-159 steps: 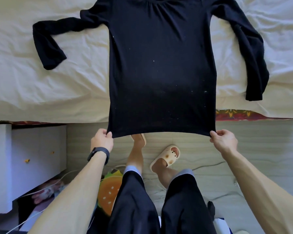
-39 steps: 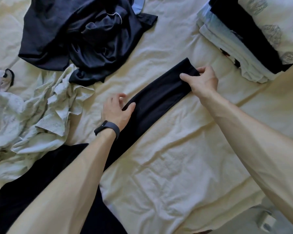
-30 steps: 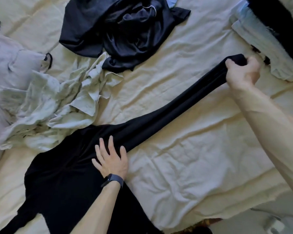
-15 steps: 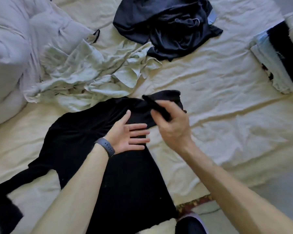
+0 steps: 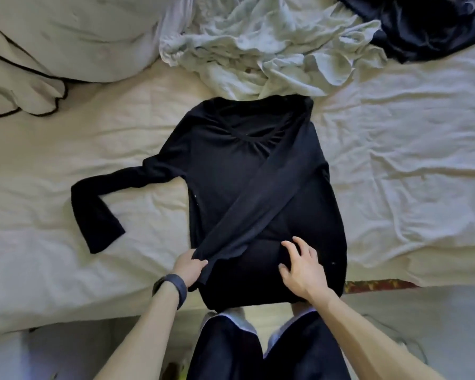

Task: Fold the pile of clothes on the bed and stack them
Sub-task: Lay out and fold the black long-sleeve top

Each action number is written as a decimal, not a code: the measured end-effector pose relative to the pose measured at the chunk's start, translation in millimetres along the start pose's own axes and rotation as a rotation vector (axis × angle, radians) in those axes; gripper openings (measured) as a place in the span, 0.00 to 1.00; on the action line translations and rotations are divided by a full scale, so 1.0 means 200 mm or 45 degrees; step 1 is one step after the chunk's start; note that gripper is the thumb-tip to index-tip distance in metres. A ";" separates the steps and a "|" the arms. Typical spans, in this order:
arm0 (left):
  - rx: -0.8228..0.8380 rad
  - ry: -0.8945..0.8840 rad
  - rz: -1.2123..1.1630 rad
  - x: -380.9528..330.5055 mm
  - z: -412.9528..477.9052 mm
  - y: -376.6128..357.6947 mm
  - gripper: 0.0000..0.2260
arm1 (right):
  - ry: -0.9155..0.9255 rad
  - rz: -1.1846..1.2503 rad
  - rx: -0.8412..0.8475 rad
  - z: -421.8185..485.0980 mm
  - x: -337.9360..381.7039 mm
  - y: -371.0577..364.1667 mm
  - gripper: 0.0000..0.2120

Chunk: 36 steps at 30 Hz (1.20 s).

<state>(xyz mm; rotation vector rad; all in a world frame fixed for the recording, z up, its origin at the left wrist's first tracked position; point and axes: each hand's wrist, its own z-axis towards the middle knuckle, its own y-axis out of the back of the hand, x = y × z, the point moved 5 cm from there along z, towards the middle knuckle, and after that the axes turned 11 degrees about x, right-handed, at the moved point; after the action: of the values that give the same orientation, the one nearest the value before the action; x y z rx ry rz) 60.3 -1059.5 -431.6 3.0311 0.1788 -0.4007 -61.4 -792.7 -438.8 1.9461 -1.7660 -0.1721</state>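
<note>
The black long-sleeved top [image 5: 261, 193] lies flat mid-frame on the bed [image 5: 409, 165], its folded sleeve running diagonally from upper right down to the left hand [image 5: 188, 268], whose grip pinches the cuff — the right hand [image 5: 302, 266] rests spread on the body. The other sleeve [image 5: 104, 204] sprawls at frame left, nearer the left hand. One top, two sleeves, one pale crumpled garment [image 5: 272, 48] and one dark heap [image 5: 433, 26] above.

Three garments lie on one bed [image 5: 395, 149]: one black long-sleeved top [image 5: 231, 176] spread flat, one crumpled pale garment [image 5: 272, 45], and one dark heap [image 5: 428, 26] that may hold more than one piece. One pillow [image 5: 74, 37] and two hands show, the left hand [image 5: 188, 268] and the right hand [image 5: 303, 266].
</note>
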 end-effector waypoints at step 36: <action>-0.021 -0.491 0.699 -2.29 0.83 -0.52 0.13 | -0.164 2.454 0.139 0.73 -0.25 0.88 0.06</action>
<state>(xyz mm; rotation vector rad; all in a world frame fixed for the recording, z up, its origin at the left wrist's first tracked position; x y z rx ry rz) -434.8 -1020.9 -478.1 2.7461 -0.6471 -0.8894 -288.2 -790.9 -499.8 -0.3441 -2.8304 0.4693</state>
